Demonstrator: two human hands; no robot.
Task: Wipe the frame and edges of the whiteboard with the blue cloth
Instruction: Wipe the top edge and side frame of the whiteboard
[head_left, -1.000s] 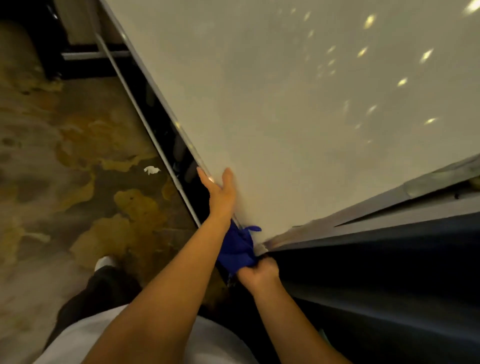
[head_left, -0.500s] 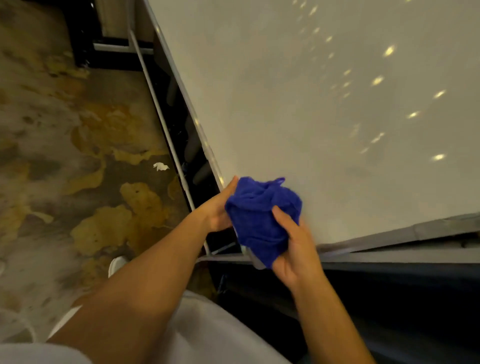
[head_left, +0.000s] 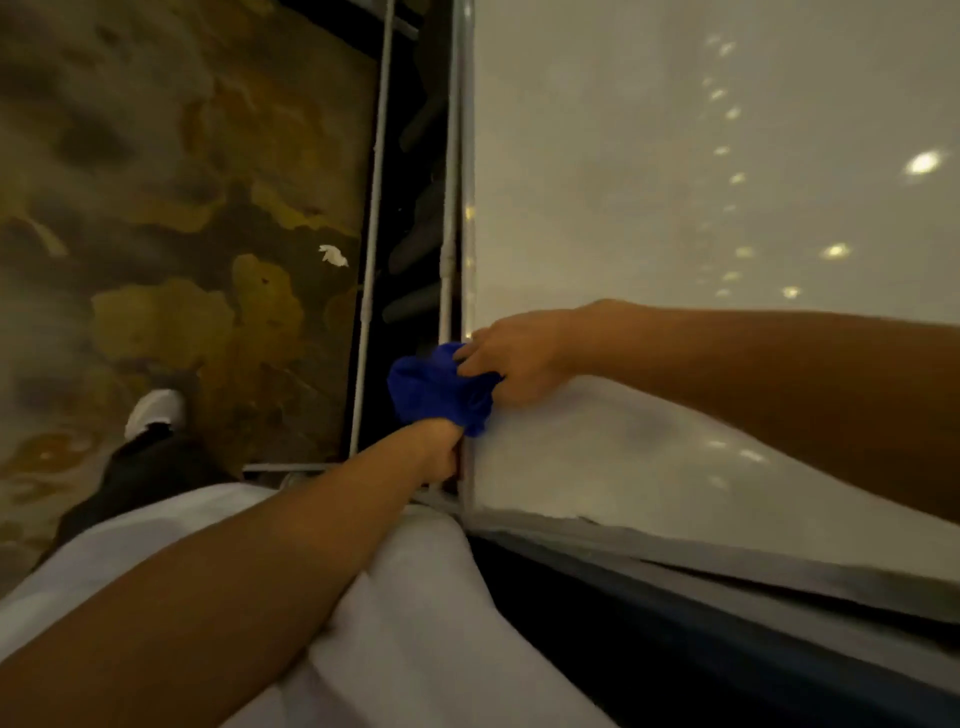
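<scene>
The whiteboard (head_left: 675, 156) fills the right half of the view, its metal left frame edge (head_left: 466, 208) running top to bottom. A crumpled blue cloth (head_left: 434, 387) sits against that left edge, low on the board. My right hand (head_left: 511, 353) reaches in from the right across the board and grips the cloth's upper right side. My left hand (head_left: 439, 447) comes up from below, closed on the cloth's lower part right at the frame. The bottom frame rail (head_left: 675, 545) runs off to the right.
A thin white stand tube (head_left: 374, 208) runs parallel to the frame, with a dark gap between them. Patterned brown and yellow carpet (head_left: 171, 208) lies to the left with a white scrap (head_left: 332, 254) on it. My white shoe (head_left: 156, 410) and white shirt (head_left: 405, 623) show below.
The view swung so the board's left edge now runs vertical. The cloth moved from in front of the board onto the left frame edge, and my right arm now crosses the board.
</scene>
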